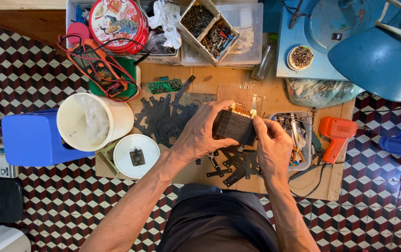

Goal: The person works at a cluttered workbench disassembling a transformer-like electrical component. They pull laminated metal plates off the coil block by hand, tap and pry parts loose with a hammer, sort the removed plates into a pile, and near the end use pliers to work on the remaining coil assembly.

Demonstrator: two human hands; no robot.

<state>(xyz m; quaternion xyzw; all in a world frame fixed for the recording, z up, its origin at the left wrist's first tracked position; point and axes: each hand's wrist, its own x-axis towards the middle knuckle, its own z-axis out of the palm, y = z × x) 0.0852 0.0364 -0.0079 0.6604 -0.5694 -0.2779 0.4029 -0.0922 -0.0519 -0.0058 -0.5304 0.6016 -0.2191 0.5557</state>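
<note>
Both of my hands are closed on the dark laminated transformer core [234, 126], which I hold just above the middle of the cardboard-covered bench [210, 81]: my left hand [199, 133] wraps its left side, my right hand [271, 145] grips its right end, and copper winding shows at its top edge. To the left stands a white bucket [93, 120] with a clear plastic bag slumped inside, and just below it lies a round white lid [136, 156] with a small dark square part on it. A divided tray [208, 29] at the top holds small dark screws in one compartment and mixed bits of hardware in the other; a small round cup [301, 57] on the blue surface to the right is full of dark grains or tiny parts, too small to tell. A clear tray [298, 135], touching my right hand, is packed with pliers and other hand tools. Loose black metal plates [165, 116] lie scattered under and beside my hands. An orange soldering gun [337, 135] lies at the right, an orange meter [98, 67] with red leads at the upper left, beside a green circuit board [164, 85] and a round decorated tin [119, 22].
</note>
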